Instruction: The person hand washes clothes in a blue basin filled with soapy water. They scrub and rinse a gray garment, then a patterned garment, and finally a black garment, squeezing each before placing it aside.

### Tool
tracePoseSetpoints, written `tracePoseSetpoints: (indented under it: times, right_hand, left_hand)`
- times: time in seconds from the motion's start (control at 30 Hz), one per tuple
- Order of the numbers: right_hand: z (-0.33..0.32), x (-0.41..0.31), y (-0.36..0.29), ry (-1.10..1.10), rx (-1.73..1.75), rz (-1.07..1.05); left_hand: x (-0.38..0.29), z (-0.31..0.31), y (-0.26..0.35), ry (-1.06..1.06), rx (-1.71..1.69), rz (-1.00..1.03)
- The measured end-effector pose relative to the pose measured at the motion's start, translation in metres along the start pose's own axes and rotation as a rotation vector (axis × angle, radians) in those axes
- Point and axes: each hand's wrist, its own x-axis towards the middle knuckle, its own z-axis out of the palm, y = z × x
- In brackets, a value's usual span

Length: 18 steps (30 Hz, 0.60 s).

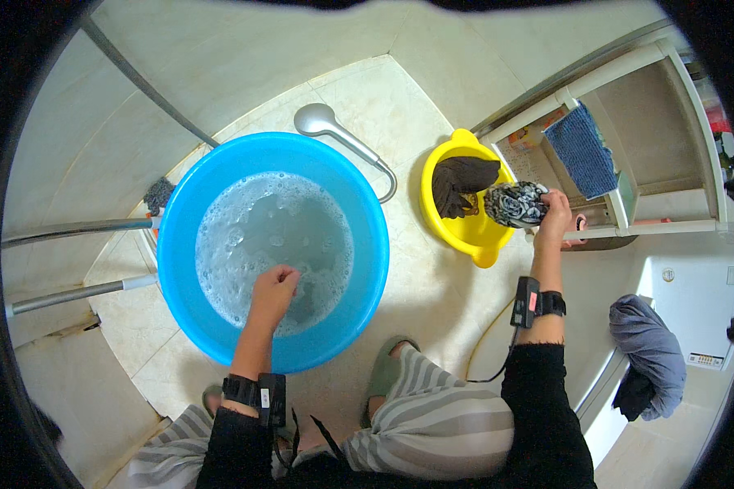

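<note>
A large blue plastic tub (273, 150) on the floor holds cloudy water with foam (275, 235), densest around its edge. My left hand (275, 293) is over this water with its fingers curled together, and nothing shows in them. My right hand (555, 214) grips a bunched black-and-white patterned cloth (517, 203) over the right side of a yellow plastic basin (489, 255). Inside that basin lies a dark brown cloth (462, 177); its lower end is crumpled near a small yellowish-brown patch. Part of the basin's right rim is hidden by the patterned cloth.
A silver shower head (336, 127) with its hose lies behind the tub. Metal legs (79, 232) stand at left. A white shelf unit (642, 229), draped with a blue cloth (581, 151), is beside the basin. Grey clothing (648, 354) rests on a white appliance (688, 305) at right.
</note>
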Motion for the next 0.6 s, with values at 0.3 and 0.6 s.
tracePoseSetpoints:
  times: [0.3, 0.6]
  right_hand:
    - [0.147, -0.125, -0.101, -1.213, 0.111, 0.394]
    - [0.231, -0.223, -0.031, -1.681, -0.719, -0.122]
  left_hand:
    - [-0.02, -0.01, 0.048, -0.411, -1.036, -0.087]
    - [0.005, -0.033, -0.014, 0.086, -0.866, -0.071]
